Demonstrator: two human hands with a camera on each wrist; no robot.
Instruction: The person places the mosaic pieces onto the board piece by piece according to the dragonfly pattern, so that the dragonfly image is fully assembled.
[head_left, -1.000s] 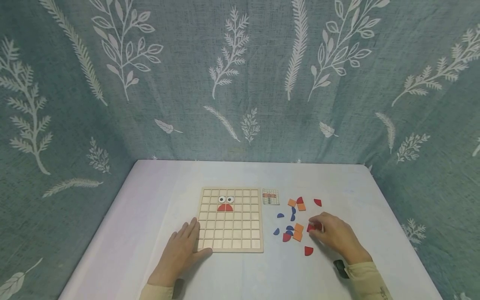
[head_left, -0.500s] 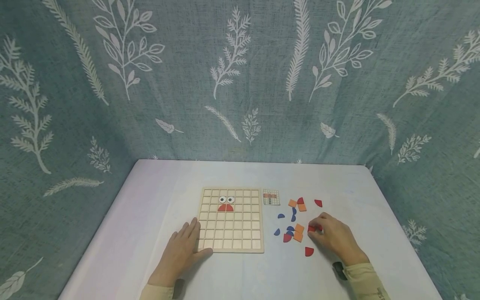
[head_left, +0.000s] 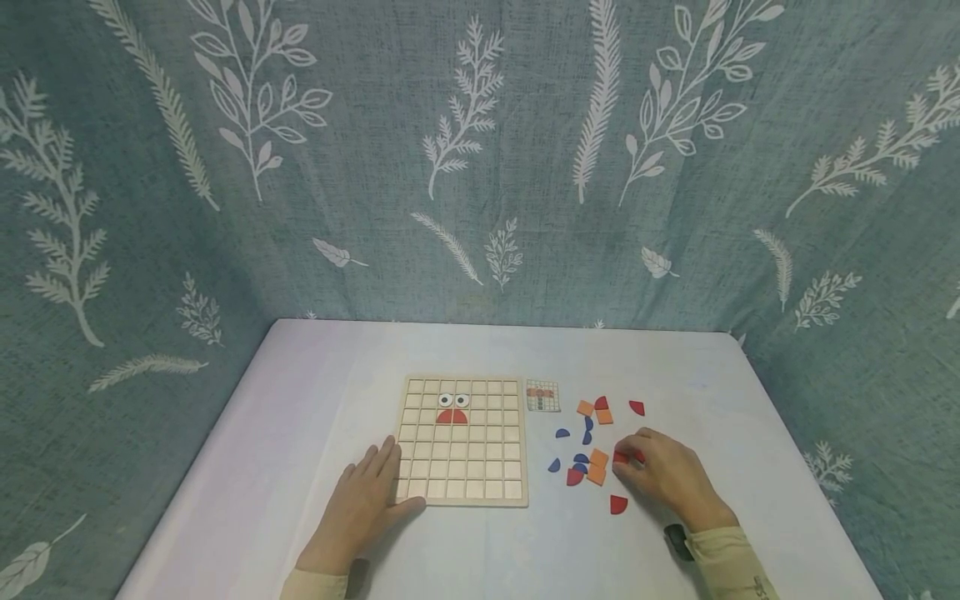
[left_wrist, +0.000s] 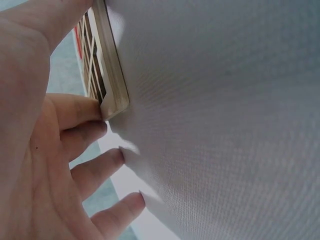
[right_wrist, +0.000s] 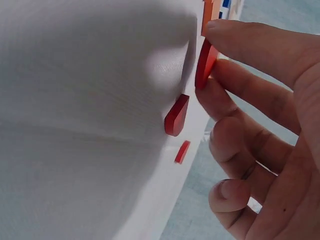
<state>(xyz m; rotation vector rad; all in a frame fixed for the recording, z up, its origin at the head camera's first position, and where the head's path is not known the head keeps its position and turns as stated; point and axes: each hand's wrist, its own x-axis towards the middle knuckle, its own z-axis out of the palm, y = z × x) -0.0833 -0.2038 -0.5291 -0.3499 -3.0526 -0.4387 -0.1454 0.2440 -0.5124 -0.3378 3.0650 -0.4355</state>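
The right hand (head_left: 666, 477) pinches a red piece (right_wrist: 204, 64) between thumb and fingers over the tabletop (head_left: 480, 550); the left hand (head_left: 358, 502), fingers spread, touches the left edge of the gridded board (head_left: 476, 469). Orange squares (head_left: 596, 474) and blue half-discs (head_left: 554, 465) lie between board and right hand, a small card (head_left: 543, 397) beside the board, patterned cloth (head_left: 540, 167) hanging behind

Your left hand (head_left: 362, 500) touches the left edge of the board (head_left: 475, 467). The card (head_left: 543, 396) is just right of it. Farther right lie the pieces (head_left: 596, 475), by your right hand (head_left: 669, 473).
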